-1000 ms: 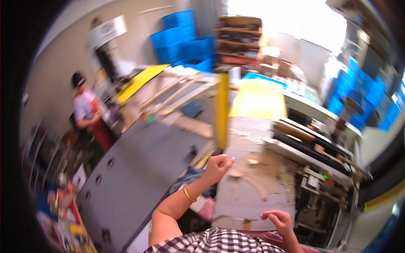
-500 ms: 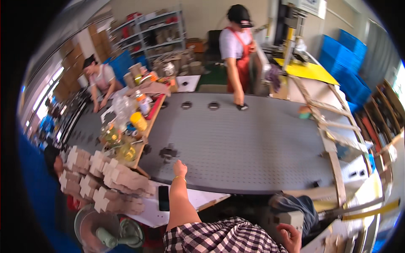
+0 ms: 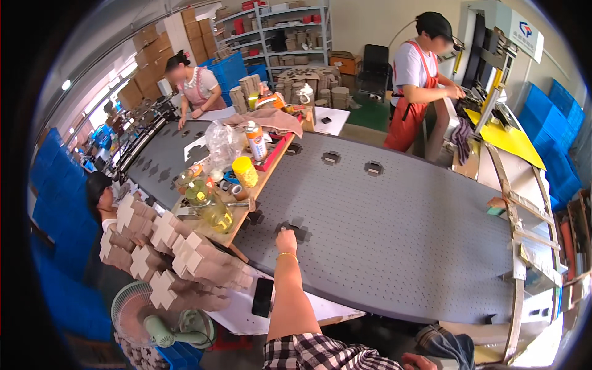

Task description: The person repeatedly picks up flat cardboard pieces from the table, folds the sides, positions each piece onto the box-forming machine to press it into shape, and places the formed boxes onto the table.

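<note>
My left hand reaches forward over the grey perforated table, its fingers closed. Their tips overlap the near-left edge of a flat black cross-shaped sheet; whether they pinch it I cannot make out. Just left of it, another dark piece lies partly under the wooden board's edge. At the lower edge, near my checked sleeve, my right hand is mostly cut off, with only some bent fingers showing. A black phone lies on the white surface beside my left forearm.
A wooden board carries bottles, a yellow canister and a cloth. Stacked cross-shaped cardboard and a fan stand at left. Dark pieces lie along the table's far side. Co-workers stand beyond; a wooden frame borders the right.
The view has shifted, so the scene sits farther right. My left hand has come onto the cross-shaped sheet's edge. The far co-worker has let go of a dark piece and turned to the machine.
</note>
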Action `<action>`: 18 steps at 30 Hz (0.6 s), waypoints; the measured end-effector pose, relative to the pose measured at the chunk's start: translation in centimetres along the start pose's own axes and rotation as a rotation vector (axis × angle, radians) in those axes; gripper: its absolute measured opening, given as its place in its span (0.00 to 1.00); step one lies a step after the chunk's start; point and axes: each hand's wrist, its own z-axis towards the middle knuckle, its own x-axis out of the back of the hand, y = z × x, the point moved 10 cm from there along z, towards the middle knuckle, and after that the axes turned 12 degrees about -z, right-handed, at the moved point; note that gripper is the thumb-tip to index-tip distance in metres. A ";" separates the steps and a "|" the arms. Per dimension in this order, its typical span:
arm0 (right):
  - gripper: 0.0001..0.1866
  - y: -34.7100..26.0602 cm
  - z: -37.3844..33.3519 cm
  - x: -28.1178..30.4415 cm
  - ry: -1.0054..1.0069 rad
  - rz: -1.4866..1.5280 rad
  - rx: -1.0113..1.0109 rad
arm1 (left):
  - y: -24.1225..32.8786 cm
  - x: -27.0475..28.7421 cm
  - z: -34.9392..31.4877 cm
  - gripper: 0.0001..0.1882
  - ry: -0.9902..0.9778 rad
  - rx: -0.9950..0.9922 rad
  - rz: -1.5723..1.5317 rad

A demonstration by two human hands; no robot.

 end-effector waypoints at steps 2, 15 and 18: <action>0.15 0.2 -1.9 -0.6 0.010 0.027 -0.002 | 2.5 -0.2 -0.6 0.07 0.039 -0.105 -0.092; 0.20 4.3 -29.8 8.3 1.046 -0.128 -0.328 | 39.5 18.0 -65.3 0.08 -1.399 -1.989 -0.805; 0.22 4.9 -37.7 7.2 1.101 -0.200 -0.412 | 36.8 21.8 -78.0 0.09 -1.424 -2.385 -0.789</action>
